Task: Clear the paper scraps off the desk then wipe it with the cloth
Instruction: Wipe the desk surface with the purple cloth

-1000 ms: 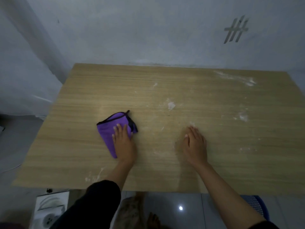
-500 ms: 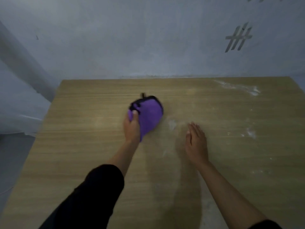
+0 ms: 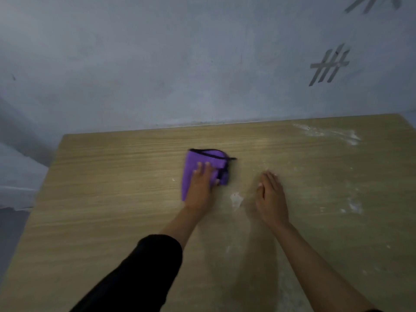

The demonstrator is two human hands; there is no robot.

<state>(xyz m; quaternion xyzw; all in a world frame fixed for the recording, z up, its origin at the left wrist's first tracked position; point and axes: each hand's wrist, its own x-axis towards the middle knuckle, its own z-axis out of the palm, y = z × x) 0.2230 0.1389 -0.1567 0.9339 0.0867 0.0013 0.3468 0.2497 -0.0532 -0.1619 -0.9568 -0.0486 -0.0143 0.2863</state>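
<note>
Well, at the far left a strip of dark floor [image 3: 9, 233] shows beside the desk [image 3: 101, 199], whose left part is bare pale wood grain. Its far edge stands against a grey-blue wall [image 3: 157, 64]. A black sleeve [image 3: 139, 273] comes in from the near edge, and the left hand [image 3: 201, 188] lies flat on a folded purple cloth [image 3: 204, 158] with dark trim. The fingers are straight and press down rather than grip. The cloth sits a little left of the desk's middle, towards the far edge.

Just right of that hand a small white scrap [image 3: 236, 200] lies on the wood; the blur leaves it unclear whether it is paper or a dried mark. Beside it the right hand [image 3: 271, 199] rests palm down on the desk, fingers together and straight, holding nothing. A dusty white smear [image 3: 326, 132] marks the far right corner, and fainter white specks [image 3: 354, 207] sit near the right edge. Above them the wall bears grey tally marks [image 3: 328, 65].
</note>
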